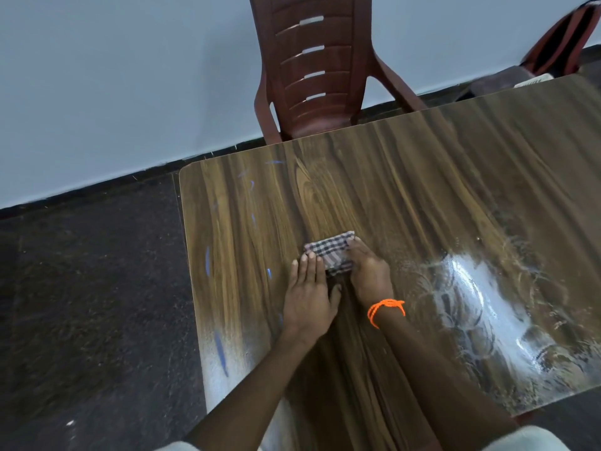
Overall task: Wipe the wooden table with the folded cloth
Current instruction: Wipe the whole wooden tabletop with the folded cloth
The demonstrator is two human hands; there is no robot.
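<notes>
Floor (pixel 81 304), dark and speckled, fills my view from 7 to 10 o'clock, up to the wooden table's (pixel 406 190) left edge with its rounded far corner. Blue streaks (pixel 208 260) mark the tabletop along that side. Near centre, my left hand (pixel 309 297) lies flat, fingers straight and together, the tips pressing on the near-left corner of the folded cloth (pixel 330 252). At 1 o'clock from it, my right hand (pixel 369 271) curls over the checked cloth's right side, an orange wrist thread (pixel 387 309) behind it. Bare wood runs beyond the cloth toward the far edge at 12 o'clock, where a brown plastic chair (pixel 318 66) stands. A shiny wet patch (pixel 481 304) spreads at 3 o'clock.
</notes>
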